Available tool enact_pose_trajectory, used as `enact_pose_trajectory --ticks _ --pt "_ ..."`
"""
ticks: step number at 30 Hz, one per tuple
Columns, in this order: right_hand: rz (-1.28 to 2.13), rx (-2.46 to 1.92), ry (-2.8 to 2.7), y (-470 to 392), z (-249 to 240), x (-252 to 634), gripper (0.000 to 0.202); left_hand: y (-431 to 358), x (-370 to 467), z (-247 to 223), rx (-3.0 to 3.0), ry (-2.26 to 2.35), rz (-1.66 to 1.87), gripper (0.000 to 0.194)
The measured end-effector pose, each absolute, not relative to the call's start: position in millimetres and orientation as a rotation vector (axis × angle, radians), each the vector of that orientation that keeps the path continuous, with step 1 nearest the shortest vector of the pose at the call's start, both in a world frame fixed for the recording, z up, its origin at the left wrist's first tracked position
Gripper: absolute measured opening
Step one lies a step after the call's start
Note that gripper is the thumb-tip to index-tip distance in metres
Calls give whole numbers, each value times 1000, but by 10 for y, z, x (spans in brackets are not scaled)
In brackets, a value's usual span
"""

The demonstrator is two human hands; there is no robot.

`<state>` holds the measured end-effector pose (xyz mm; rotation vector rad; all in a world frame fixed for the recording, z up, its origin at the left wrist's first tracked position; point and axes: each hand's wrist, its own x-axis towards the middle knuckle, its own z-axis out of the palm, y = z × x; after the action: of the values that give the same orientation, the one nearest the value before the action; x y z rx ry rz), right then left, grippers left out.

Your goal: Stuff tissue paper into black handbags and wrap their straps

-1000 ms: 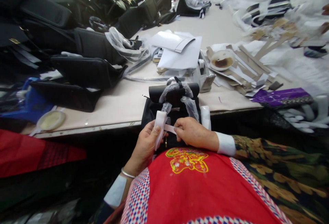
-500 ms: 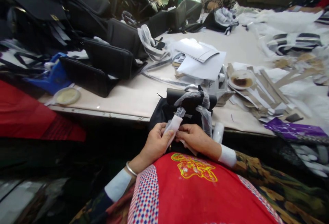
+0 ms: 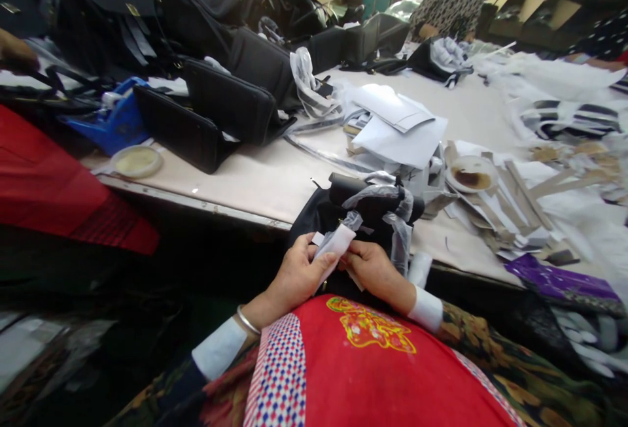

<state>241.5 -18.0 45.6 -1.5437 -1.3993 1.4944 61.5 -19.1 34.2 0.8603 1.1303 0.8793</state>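
Observation:
Just beyond the red apron, my left hand (image 3: 300, 266) is closed on a white wrapped strip (image 3: 337, 242), its thumb on top. My right hand (image 3: 377, 270) touches the strip's right side with fingers pinched together; what they pinch is too small to make out. Both hands are in front of a black bag (image 3: 314, 212) at the table's edge. Clear plastic wrap (image 3: 401, 244) covers the bag's handle and straps. The bag's lower part is hidden behind the hands and apron.
Black bags (image 3: 230, 100) are piled at the left, near a blue basket (image 3: 115, 119) and a round dish (image 3: 137, 161). White sheets (image 3: 402, 133) lie mid-table. A bowl (image 3: 471, 173) sits among cardboard strips at the right. People stand at the far side.
The view has shifted slightly, moving the table contents rightward. A small white tab now shows beside my left fingers. Another person's hand has appeared at the far left. Both my hands keep nearly the same pose.

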Motion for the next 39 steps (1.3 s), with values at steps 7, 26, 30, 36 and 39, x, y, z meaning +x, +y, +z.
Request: enact_pose_trajectory --ticks 7,26,30,36,39 --pt "1598 -1644 -1370 -159 519 2393 29 -157 617 446 872 970 770 52" --pt "1076 -1214 -2313 -372 1106 2860 28 -121 636 489 726 928 750 36" --pt "411 -1053 -2655 -141 1167 2747 30 -126 644 465 972 992 747 36" --pt "642 -971 -2730 331 1275 2508 14 -186 653 437 1358 1154 711 37" --pt "960 -1033 -2697 432 1259 2453 15 -198 656 464 1473 1134 738 34"
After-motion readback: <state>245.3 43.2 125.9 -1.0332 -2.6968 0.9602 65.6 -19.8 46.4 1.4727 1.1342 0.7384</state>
